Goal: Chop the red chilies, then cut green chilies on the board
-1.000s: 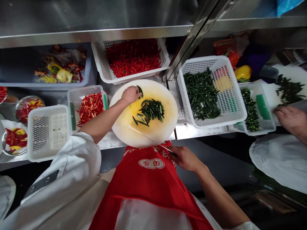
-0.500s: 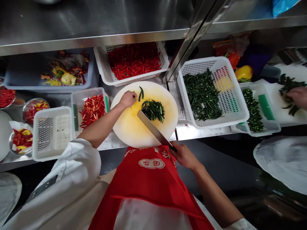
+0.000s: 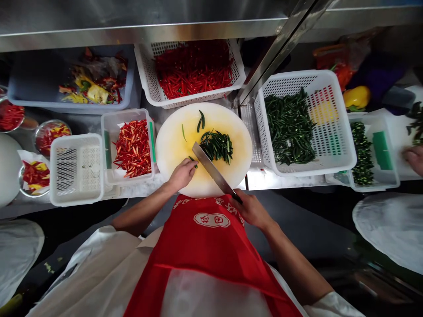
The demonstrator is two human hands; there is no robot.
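Note:
My right hand (image 3: 250,207) grips the black handle of a kitchen knife (image 3: 213,169), its broad blade slanting up and left over a round white cutting board (image 3: 168,127) with yellow stains. My left hand (image 3: 183,174) is closed at the board's near left edge, its fingertips pinching a small green chili (image 3: 194,162), partly hidden, just left of the blade. Right beside the blade tip lies a pile of cut green chilies (image 3: 218,146). Farther back on the board are a dark green chili (image 3: 201,121) and a thin green stem-like strip (image 3: 183,132).
Behind the board stands a basket of red chilies (image 3: 194,90); to its right, a basket of green chilies (image 3: 289,130). On the left are a tub of cut red chilies (image 3: 132,147) and a small white basket (image 3: 77,169). A co-worker's hand (image 3: 414,158) shows far right. A steel shelf edge (image 3: 132,35) overhangs.
My left hand has moved from the board's far left toward me and now pinches a chili near the blade. The thin green strip now shows on the board. The knife stays nearly in place.

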